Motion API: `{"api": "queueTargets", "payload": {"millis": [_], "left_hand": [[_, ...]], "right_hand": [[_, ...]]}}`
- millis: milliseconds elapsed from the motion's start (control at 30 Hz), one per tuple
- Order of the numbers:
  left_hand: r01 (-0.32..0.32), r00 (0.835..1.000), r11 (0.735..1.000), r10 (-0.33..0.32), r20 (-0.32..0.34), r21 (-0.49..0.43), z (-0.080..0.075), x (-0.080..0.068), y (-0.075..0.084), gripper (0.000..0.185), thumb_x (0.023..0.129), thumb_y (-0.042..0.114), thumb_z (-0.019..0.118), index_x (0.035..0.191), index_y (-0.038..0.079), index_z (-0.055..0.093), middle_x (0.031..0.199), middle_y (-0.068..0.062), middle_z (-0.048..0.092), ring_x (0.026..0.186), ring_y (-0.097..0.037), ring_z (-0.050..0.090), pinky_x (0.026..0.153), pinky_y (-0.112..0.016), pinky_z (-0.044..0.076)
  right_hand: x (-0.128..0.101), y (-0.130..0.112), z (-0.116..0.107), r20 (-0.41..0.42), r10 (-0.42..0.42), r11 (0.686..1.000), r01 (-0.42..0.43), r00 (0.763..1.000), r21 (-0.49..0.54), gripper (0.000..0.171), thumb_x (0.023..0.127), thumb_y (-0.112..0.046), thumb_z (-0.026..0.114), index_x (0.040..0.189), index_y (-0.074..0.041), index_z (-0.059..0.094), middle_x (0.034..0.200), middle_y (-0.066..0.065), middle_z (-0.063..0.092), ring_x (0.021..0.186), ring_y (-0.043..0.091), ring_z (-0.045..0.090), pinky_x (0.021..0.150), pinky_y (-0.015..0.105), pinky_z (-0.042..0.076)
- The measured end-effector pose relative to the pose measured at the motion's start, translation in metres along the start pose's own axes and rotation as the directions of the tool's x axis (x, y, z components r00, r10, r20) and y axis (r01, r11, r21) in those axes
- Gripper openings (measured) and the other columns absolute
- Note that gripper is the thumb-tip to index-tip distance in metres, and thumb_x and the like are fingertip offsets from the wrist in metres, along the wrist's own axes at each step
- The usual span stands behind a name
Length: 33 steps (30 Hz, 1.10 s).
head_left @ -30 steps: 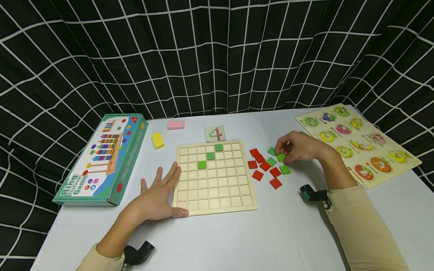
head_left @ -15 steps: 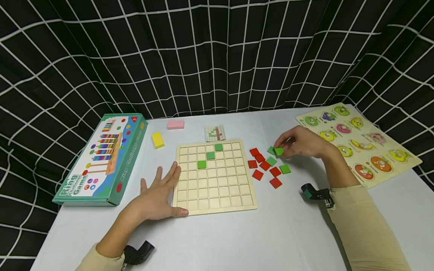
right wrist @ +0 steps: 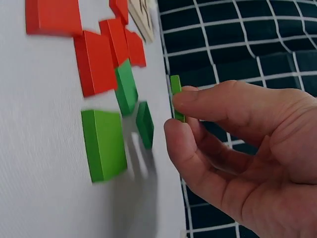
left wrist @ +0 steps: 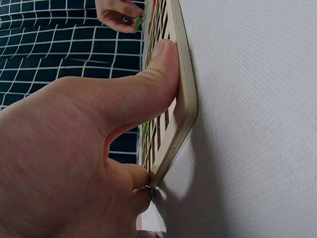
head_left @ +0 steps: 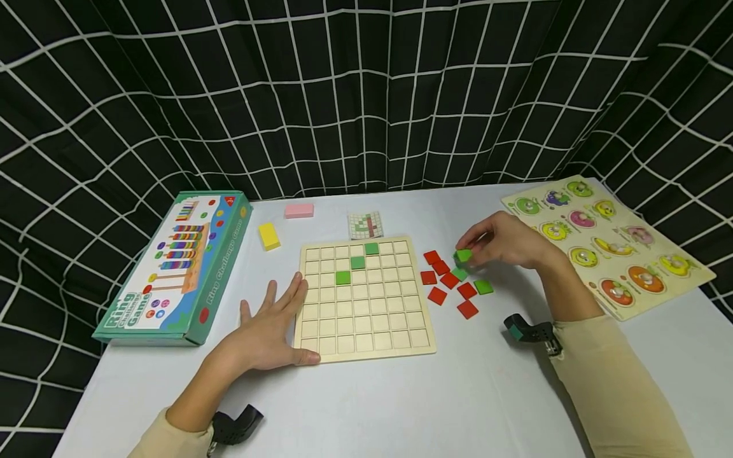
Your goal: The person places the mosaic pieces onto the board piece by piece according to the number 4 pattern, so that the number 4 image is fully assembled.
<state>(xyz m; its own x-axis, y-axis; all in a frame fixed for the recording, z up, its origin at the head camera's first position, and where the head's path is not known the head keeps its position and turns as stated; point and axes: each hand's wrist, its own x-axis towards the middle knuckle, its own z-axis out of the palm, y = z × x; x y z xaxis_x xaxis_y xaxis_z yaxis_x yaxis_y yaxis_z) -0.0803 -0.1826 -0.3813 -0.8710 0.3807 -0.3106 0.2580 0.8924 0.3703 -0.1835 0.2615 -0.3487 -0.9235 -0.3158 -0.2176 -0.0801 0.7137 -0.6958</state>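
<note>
Here the right hand is grasping a green tile, pinching it between thumb and finger, and the tile is hanging clear of the table. A second ago it was sitting lower and further right; now it is drifting left, nearer the board, and covering most of another green piece in the head view. So the pick itself is looking finished: this tile is travelling, not lying with the rest, and it isn't resting in any cell yet.

Down on the table, three loose greens are lying near the red tiles, which are scattering just right of the board.

Over on the left, nothing is shifting. The left hand is holding nothing; it is spreading relaxed, thumb lying on the near rim, fingers reaching along the left edge, probably steadying the board. Three placed greens are sitting corner to corner in their cells, their number not changing. Just beyond the far edge, the card is showing green and red squares on a grid.
</note>
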Motion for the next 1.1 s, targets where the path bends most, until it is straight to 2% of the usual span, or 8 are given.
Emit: {"api": "queueTargets", "payload": {"millis": [133, 333, 600, 867, 1100], "left_hand": [[0.006, 1.000, 1.000, -0.006, 0.003, -0.002, 0.000, 0.000, 0.000, 0.133, 0.074, 0.068, 0.083, 0.169, 0.012, 0.009, 0.177, -0.004, 0.001, 0.159, -0.052, 0.000, 0.105, -0.091, 0.001], [0.006, 1.000, 1.000, -0.006, 0.002, -0.002, 0.000, 0.000, 0.001, 0.133, 0.073, 0.068, 0.083, 0.169, 0.012, 0.009, 0.177, -0.004, 0.000, 0.159, -0.052, -0.001, 0.106, -0.091, 0.001], [0.005, 1.000, 1.000, -0.005, 0.007, -0.010, 0.001, 0.001, 0.000, 0.134, 0.074, 0.067, 0.083, 0.169, 0.012, 0.007, 0.177, -0.003, -0.002, 0.159, -0.052, -0.003, 0.106, -0.091, 0.000], [0.000, 1.000, 1.000, 0.000, 0.002, -0.013, -0.001, 0.001, 0.001, 0.133, 0.074, 0.067, 0.084, 0.169, 0.011, 0.008, 0.177, -0.004, -0.001, 0.159, -0.052, -0.002, 0.105, -0.091, 0.001], [-0.001, 1.000, 1.000, 0.001, 0.003, -0.011, -0.001, 0.001, 0.000, 0.133, 0.074, 0.066, 0.084, 0.168, 0.010, 0.009, 0.177, -0.004, -0.001, 0.158, -0.053, -0.002, 0.105, -0.091, 0.001]], "right_hand": [[0.002, -0.009, 0.007, -0.011, -0.018, 1.000, 0.018, 1.000, -0.005, 0.028, 0.080, -0.004, 0.086, 0.108, -0.005, 0.081, 0.105, 0.011, 0.077, 0.093, 0.027, 0.064, 0.077, 0.027, 0.055], [0.003, -0.025, 0.016, -0.046, 0.001, 1.000, -0.002, 0.999, -0.009, 0.027, 0.081, -0.004, 0.086, 0.107, -0.006, 0.081, 0.102, 0.011, 0.077, 0.092, 0.027, 0.063, 0.075, 0.028, 0.055], [0.006, -0.049, 0.032, -0.079, 0.016, 1.000, -0.014, 0.997, 0.028, 0.022, 0.084, -0.005, 0.081, 0.106, -0.005, 0.080, 0.098, 0.012, 0.074, 0.090, 0.027, 0.063, 0.075, 0.031, 0.054], [0.013, -0.069, 0.051, -0.103, 0.064, 0.993, -0.054, 0.993, 0.102, 0.023, 0.083, -0.010, 0.084, 0.106, -0.009, 0.081, 0.103, 0.011, 0.075, 0.089, 0.026, 0.063, 0.078, 0.039, 0.056], [0.017, -0.087, 0.071, -0.084, 0.027, 0.991, -0.016, 0.996, 0.131, 0.022, 0.082, -0.009, 0.086, 0.104, -0.010, 0.082, 0.103, 0.010, 0.076, 0.090, 0.025, 0.063, 0.072, 0.031, 0.054]]}}
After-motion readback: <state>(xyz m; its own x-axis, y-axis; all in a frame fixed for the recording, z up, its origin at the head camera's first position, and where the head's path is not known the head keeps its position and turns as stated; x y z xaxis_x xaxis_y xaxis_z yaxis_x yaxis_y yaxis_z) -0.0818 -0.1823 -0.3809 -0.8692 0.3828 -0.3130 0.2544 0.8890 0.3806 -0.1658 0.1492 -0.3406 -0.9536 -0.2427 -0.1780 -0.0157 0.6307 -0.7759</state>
